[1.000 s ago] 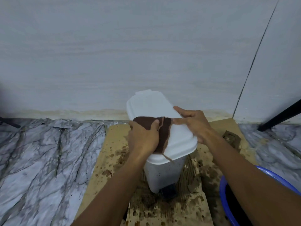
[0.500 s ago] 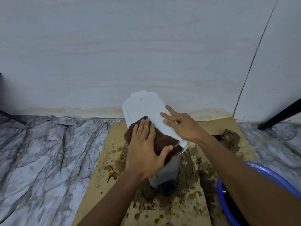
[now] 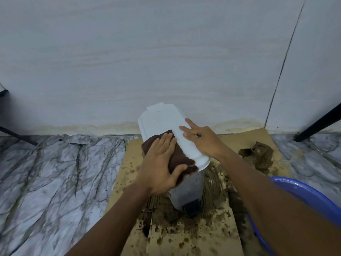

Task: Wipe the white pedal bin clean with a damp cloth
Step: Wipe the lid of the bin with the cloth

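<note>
The left hand (image 3: 160,169) lies flat, palm down; the right hand (image 3: 205,143) rests loosely splayed.

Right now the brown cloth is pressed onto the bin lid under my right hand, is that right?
Not quite: the brown cloth is under the left hand, not the right. The head view shows the left hand pressing it onto the white pedal bin's lid, while the right hand rests on bare lid beside it.
</note>
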The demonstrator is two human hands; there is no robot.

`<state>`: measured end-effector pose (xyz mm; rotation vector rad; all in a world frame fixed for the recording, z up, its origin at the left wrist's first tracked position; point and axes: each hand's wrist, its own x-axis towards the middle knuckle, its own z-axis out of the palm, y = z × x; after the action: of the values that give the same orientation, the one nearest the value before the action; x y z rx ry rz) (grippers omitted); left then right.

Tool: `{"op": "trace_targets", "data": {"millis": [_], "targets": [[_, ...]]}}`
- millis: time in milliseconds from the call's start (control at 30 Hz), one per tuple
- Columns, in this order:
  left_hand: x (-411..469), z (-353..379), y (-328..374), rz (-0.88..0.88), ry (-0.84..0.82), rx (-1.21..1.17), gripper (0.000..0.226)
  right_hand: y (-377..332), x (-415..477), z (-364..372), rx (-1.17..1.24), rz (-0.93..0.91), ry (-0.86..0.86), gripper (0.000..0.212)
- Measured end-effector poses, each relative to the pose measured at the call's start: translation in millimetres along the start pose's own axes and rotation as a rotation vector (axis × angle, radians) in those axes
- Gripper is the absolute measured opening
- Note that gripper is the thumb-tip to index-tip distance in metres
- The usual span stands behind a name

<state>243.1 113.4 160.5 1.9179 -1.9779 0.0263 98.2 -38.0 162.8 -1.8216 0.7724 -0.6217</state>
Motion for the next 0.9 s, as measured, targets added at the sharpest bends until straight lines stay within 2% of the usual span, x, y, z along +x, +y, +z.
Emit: {"op": "trace_targets", "data": {"millis": [133, 267, 400, 533, 633, 700, 800, 900], "targets": [[26, 8, 21, -0.037, -0.031, 0.102, 0.096, 4, -2, -6, 0.028, 0.001, 0.004, 0.034], [0, 0, -17, 0.071, 0.015, -0.077, 0.089, 6, 0, -3, 0.038, -0.012, 0.014, 0.030], [-17, -4, -46, 0.001, -0.027, -0.228, 0.089, 5, 1, 6, 0.045, -0.015, 0.024, 0.028], [13, -4, -44, -0.051, -0.115, -0.200, 0.098, 2, -5, 2, -0.024, -0.021, 0.079, 0.032], [51, -12, -53, -0.152, -0.142, -0.180, 0.107, -2, -17, 6, -0.189, 0.000, 0.157, 0.040], [68, -12, -63, -0.263, -0.109, -0.229, 0.109, -3, -26, 15, -0.202, 0.012, 0.186, 0.046], [76, -6, -70, -0.459, 0.032, -0.459, 0.103, -4, -35, 25, -0.112, 0.069, 0.280, 0.052], [77, 2, -67, -0.633, 0.129, -0.637, 0.102, -6, -37, 27, 0.100, 0.180, 0.444, 0.059]]}}
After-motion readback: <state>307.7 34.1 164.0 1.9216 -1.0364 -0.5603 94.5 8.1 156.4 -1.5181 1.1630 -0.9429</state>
